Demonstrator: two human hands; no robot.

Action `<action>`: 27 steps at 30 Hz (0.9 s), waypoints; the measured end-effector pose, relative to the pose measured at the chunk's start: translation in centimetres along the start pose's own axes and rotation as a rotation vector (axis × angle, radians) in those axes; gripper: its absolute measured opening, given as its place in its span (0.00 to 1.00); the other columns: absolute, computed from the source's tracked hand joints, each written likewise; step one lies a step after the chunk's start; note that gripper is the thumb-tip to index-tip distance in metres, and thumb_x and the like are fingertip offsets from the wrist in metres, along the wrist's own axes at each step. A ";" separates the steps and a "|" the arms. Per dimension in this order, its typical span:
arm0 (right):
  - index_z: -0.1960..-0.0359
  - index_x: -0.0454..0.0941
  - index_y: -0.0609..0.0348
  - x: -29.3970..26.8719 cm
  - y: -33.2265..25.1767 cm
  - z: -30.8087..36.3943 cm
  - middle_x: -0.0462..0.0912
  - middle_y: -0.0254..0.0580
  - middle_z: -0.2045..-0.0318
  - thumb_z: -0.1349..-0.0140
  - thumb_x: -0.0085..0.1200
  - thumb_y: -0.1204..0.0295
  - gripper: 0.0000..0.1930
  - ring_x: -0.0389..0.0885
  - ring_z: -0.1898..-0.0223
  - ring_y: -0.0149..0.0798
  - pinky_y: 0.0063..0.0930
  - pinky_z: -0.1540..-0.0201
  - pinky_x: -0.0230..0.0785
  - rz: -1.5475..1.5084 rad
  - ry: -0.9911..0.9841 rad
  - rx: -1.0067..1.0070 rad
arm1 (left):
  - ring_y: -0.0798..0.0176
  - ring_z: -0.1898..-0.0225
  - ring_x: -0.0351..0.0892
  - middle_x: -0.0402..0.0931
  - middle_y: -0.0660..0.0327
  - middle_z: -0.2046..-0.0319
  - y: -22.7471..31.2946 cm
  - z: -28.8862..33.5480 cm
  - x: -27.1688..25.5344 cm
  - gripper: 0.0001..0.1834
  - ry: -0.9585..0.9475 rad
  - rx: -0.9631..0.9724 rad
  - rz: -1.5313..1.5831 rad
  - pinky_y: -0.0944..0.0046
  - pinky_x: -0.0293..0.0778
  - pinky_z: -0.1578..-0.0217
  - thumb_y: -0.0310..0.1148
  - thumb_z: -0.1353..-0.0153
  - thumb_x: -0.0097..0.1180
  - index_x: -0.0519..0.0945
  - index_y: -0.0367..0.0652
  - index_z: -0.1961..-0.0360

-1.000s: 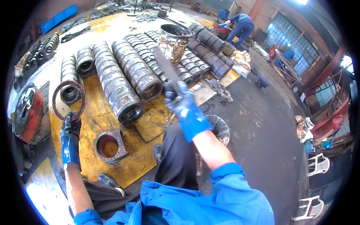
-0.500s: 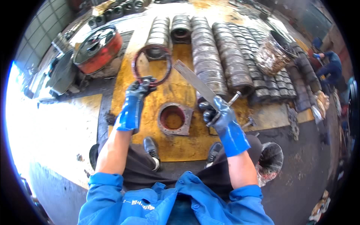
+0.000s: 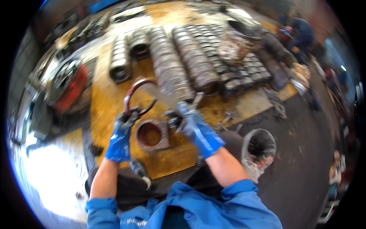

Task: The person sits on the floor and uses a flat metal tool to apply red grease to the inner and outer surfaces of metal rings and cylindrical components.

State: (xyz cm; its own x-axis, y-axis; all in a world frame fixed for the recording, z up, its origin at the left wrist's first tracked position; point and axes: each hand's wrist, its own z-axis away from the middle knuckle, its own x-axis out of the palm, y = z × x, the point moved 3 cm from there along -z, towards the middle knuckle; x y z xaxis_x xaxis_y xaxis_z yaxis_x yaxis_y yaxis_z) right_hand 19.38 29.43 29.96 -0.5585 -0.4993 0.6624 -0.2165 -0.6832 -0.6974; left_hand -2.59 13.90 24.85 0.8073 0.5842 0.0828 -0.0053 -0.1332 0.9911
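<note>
My left hand (image 3: 127, 121), in a blue rubber glove, is closed on the lower edge of a dark reddish metal ring (image 3: 130, 91) and holds it upright. My right hand (image 3: 189, 121), gloved the same way, grips a flat metal blade (image 3: 164, 98) with a crosswise metal handle (image 3: 197, 100). Motion blurs the blade, and its tip overlaps the ring's right side; whether they touch I cannot tell. Below and between both hands, a round-bored metal housing (image 3: 164, 134) with a squarish flange lies on the yellow board (image 3: 106, 103).
Long rows of stacked metal rings (image 3: 167, 63) lie beyond my hands. A red drum (image 3: 74, 87) stands at the left. By my right knee is a plastic-lined bin (image 3: 260, 147). Small metal tools (image 3: 227, 118) lie near that knee. Another person (image 3: 302, 35) bends at the far right.
The view has swung to the right, shifting the scene leftward. My hands have come closer together, and the blade has moved from beside the ring to across its right side.
</note>
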 end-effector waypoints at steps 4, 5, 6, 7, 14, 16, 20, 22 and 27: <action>0.48 0.70 0.62 0.4 1.7 -1.1 0.82 0.52 0.62 0.34 0.46 0.62 0.18 0.82 0.75 0.40 0.29 0.80 0.75 0.010 -0.129 -0.072 | 0.68 0.63 0.77 0.78 0.58 0.57 -6.7 -1.7 -4.9 0.19 -0.073 -0.098 0.159 0.71 0.74 0.61 0.25 0.40 0.58 0.73 0.33 0.47; 0.48 0.70 0.64 -1.3 2.1 -1.5 0.82 0.56 0.61 0.34 0.47 0.65 0.18 0.83 0.75 0.41 0.28 0.82 0.75 -0.028 -0.151 -0.010 | 0.68 0.64 0.77 0.77 0.57 0.55 -6.9 -1.4 -4.0 0.21 -0.049 -0.062 0.107 0.73 0.74 0.62 0.25 0.41 0.59 0.73 0.33 0.47; 0.47 0.70 0.64 -1.3 2.1 -2.0 0.82 0.57 0.65 0.34 0.48 0.65 0.19 0.82 0.77 0.41 0.27 0.83 0.74 -0.014 -0.076 -0.094 | 0.68 0.64 0.77 0.77 0.57 0.55 -7.1 -1.3 -4.9 0.22 -0.149 -0.027 0.124 0.72 0.74 0.62 0.25 0.42 0.60 0.72 0.34 0.46; 0.48 0.72 0.64 -0.3 1.6 -1.0 0.83 0.55 0.69 0.34 0.49 0.64 0.18 0.81 0.80 0.38 0.26 0.83 0.74 0.023 -0.067 -0.040 | 0.67 0.64 0.77 0.77 0.57 0.54 -6.5 -0.7 -5.5 0.23 -0.158 -0.040 0.066 0.71 0.74 0.62 0.26 0.43 0.61 0.72 0.34 0.46; 0.54 0.76 0.64 -0.4 1.7 -1.4 0.84 0.46 0.76 0.35 0.52 0.62 0.17 0.77 0.86 0.30 0.23 0.86 0.69 0.126 -0.048 -0.221 | 0.70 0.62 0.75 0.78 0.63 0.61 3.0 -1.5 -8.2 0.24 -0.041 -0.027 -0.380 0.71 0.73 0.61 0.32 0.42 0.63 0.73 0.33 0.47; 0.57 0.76 0.63 0.4 2.5 -2.5 0.83 0.45 0.78 0.35 0.52 0.62 0.15 0.76 0.88 0.32 0.24 0.90 0.65 0.173 -0.028 -0.263 | 0.74 0.69 0.72 0.76 0.66 0.67 8.0 -3.0 -7.7 0.24 -0.165 0.051 -0.340 0.74 0.70 0.68 0.36 0.44 0.65 0.75 0.32 0.51; 0.58 0.76 0.63 -2.2 3.5 -3.8 0.83 0.46 0.78 0.36 0.52 0.60 0.16 0.75 0.88 0.31 0.25 0.89 0.66 0.069 0.011 -0.319 | 0.67 0.73 0.74 0.78 0.58 0.69 17.4 -3.1 5.3 0.25 -0.196 -0.089 -0.801 0.68 0.71 0.69 0.44 0.42 0.59 0.77 0.29 0.56; 0.56 0.76 0.65 -1.5 1.7 -1.6 0.84 0.44 0.75 0.35 0.51 0.64 0.15 0.80 0.81 0.30 0.22 0.84 0.71 0.195 -0.004 -0.215 | 0.65 0.74 0.75 0.79 0.56 0.73 19.2 -2.8 8.5 0.24 -0.209 -0.086 -0.878 0.67 0.72 0.69 0.43 0.43 0.59 0.79 0.28 0.60; 0.57 0.77 0.63 -1.4 3.2 -2.8 0.84 0.42 0.76 0.35 0.52 0.65 0.14 0.76 0.84 0.26 0.20 0.84 0.68 0.307 0.004 -0.284 | 0.67 0.80 0.74 0.78 0.58 0.79 17.8 -5.1 8.7 0.21 -0.295 -0.147 -1.045 0.66 0.70 0.77 0.44 0.43 0.61 0.80 0.31 0.70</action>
State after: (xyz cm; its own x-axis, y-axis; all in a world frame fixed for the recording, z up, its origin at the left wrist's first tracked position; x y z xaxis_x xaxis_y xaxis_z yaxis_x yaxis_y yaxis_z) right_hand 17.24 29.44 26.08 -0.6343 -0.6547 0.4112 -0.2511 -0.3286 -0.9105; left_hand 1.35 20.68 43.70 0.5638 0.1360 -0.8146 0.7095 0.4251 0.5621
